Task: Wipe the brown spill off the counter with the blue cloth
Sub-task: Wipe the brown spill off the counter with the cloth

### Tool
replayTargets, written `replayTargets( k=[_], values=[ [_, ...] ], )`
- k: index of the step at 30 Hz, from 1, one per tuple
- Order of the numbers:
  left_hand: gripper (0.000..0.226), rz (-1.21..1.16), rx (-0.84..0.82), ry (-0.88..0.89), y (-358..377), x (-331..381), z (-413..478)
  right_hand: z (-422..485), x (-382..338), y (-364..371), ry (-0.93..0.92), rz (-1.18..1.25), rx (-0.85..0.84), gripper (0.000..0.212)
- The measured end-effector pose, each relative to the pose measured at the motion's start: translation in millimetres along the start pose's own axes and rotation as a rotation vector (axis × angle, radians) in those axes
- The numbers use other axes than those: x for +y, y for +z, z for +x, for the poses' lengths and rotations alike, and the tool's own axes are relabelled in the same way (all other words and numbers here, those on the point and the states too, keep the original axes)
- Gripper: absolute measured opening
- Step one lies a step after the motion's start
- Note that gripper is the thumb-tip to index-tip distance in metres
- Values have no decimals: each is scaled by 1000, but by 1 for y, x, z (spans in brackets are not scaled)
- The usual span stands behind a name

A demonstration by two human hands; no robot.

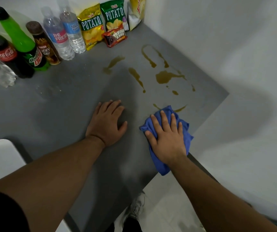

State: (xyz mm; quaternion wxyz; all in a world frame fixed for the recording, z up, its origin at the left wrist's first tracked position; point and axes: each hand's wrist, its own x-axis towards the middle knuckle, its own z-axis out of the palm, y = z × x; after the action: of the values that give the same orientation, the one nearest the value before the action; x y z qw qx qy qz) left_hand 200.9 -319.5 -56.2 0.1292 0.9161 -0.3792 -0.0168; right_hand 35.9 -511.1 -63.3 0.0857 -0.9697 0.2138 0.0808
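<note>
A brown spill [163,77] lies in streaks and puddles across the far right part of the grey counter [59,106]. The crumpled blue cloth [185,131] sits on the counter near its right edge, touching the nearest brown streak [180,108]. My right hand [166,138] presses flat on top of the cloth with fingers spread. My left hand [106,123] rests palm down on bare counter to the left of the cloth, holding nothing.
Soda and water bottles [57,36] stand along the back left edge, with chip bags [91,27] and a snack pack [115,38] at the back. White walls close the right side. A white object [0,158] sits at the near left. Tiled floor and a shoe [136,209] show below.
</note>
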Motion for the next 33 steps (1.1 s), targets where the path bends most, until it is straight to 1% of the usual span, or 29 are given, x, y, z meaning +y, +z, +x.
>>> replayTargets(
  k=[2, 5, 7, 8, 10, 12, 14, 16, 18, 21, 23, 24, 26, 28, 30, 32, 33],
  values=[
    [65, -13, 6, 6, -1, 0, 0, -9, 1, 2, -113, -14, -8, 67],
    [65, -28, 16, 7, -1, 0, 0, -31, 24, 3, -333, -10, -13, 62],
    [65, -30, 15, 6, -2, 0, 0, -37, 49, 1, -379, -6, -13, 62],
    [65, -27, 14, 6, -2, -1, 0, -36, 61, -2, -354, -12, -9, 63],
    [65, -13, 16, 10, 0, -1, 0, -25, 75, -8, -241, -18, -13, 66],
    [64, -7, 19, 13, 1, -1, 0, -6, 70, -13, -124, -15, -21, 70],
    [64, -10, 21, 12, 1, -1, 0, 10, 51, -15, -48, -24, -29, 71],
    [63, -9, 24, 16, 1, -1, 1, 14, 31, -13, -69, -23, -40, 70],
    [63, -11, 23, 19, 1, -2, 0, 3, 22, -9, -176, -20, -38, 69],
    [62, -18, 27, 16, 1, -3, 0, -17, 40, -7, -362, -6, -48, 64],
    [61, -31, 33, 13, 1, -3, 1, -21, 64, -11, -409, -4, -39, 63],
    [61, -36, 35, 13, 2, -3, 0, -19, 76, -14, -387, -11, -40, 64],
    [60, -33, 40, 16, 2, -3, 0, -6, 90, -21, -279, -22, -56, 67],
    [60, -31, 39, 15, 2, -3, 1, 15, 86, -26, -163, -19, -60, 70],
    [60, -38, 37, 11, 2, -3, 1, 35, 69, -28, -85, -21, -50, 72],
    [60, -37, 38, 11, 2, -3, 1, 46, 47, -26, -65, -14, -47, 72],
    [60, -33, 36, 11, 2, -3, 1, 46, 36, -24, -89, -16, -43, 71]
  ],
)
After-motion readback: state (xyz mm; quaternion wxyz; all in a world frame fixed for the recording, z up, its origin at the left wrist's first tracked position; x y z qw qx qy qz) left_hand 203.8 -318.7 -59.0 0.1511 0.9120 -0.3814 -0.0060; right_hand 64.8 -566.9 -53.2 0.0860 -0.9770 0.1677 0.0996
